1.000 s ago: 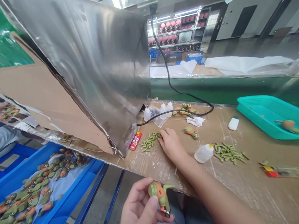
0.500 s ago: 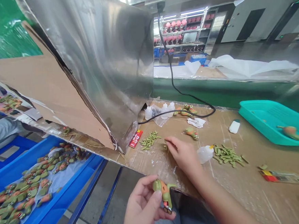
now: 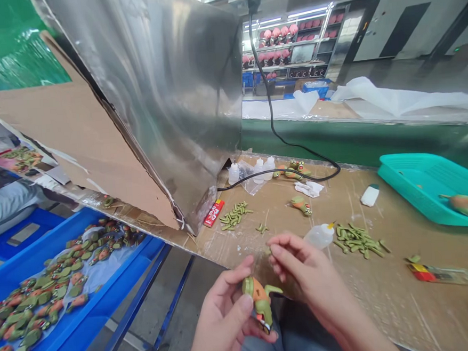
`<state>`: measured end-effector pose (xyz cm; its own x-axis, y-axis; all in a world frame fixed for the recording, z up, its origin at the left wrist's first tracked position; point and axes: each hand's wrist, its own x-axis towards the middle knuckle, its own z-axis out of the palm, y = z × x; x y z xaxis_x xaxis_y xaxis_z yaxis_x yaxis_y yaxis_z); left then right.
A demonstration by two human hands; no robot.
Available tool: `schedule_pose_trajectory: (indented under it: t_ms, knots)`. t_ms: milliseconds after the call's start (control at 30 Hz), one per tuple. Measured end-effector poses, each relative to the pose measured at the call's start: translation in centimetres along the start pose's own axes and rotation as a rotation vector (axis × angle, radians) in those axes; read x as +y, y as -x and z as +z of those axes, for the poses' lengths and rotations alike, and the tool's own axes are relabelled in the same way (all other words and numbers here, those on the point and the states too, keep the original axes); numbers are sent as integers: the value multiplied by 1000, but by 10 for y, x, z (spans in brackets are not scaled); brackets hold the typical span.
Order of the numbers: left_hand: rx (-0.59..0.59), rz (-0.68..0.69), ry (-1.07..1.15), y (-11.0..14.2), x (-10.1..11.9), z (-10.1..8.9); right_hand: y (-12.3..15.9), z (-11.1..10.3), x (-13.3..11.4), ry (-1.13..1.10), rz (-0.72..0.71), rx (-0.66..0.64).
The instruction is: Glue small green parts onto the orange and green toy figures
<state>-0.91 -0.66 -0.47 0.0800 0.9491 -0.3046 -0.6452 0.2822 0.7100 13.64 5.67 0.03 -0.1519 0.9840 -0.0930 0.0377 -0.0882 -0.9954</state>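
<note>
Head view: the blue tray (image 3: 143, 255) left of the cardboard-covered workbench (image 3: 388, 314) holds many green-and-orange moulded figurines (image 3: 46, 295) on a plastic sheet; the teal plastic basket (image 3: 394, 172) at the bench's right end holds a single figurine (image 3: 462, 205). Below the bench edge, the left hand (image 3: 224, 320) grasps a matte green-and-orange figurine (image 3: 261, 302). The right hand (image 3: 308, 272), fingers curled, is just beside it; whether it holds anything cannot be told. Relative to the earlier frame, the right hand has moved from above the bench to the figurine.

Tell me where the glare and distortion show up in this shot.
In the head view, the steel sheet carries streaky glare, the wide lens bends the workbench edge, and the toy figure in the left hand stays fairly sharp.
</note>
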Motion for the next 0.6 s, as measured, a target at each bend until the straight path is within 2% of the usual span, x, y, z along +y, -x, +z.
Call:
schedule_pose_trajectory:
  t_ms: [67, 133, 200, 300, 467, 533, 600]
  knots:
    - [-118, -21, -2, 2, 0, -2, 22, 3, -6, -226, 128, -72]
    - [-227, -49, -12, 3, -2, -3, 39, 2, -10, -422, 218, -90]
    - [-294, -47, -24, 4, -4, -3, 49, -1, -12, -463, 229, -54]
    - [-327, -24, -31, 6, -4, -2, 58, -8, -12, -279, 150, 9]
    - [-312, -52, -51, 11, -2, 4, 71, -21, -17, 217, -258, 123]
    - [-301, -62, -44, 13, -2, 6, 76, -25, -20, 314, -351, 98]
    - [-304, -50, -31, 14, -4, 8, 81, -25, -22, 360, -379, 44]
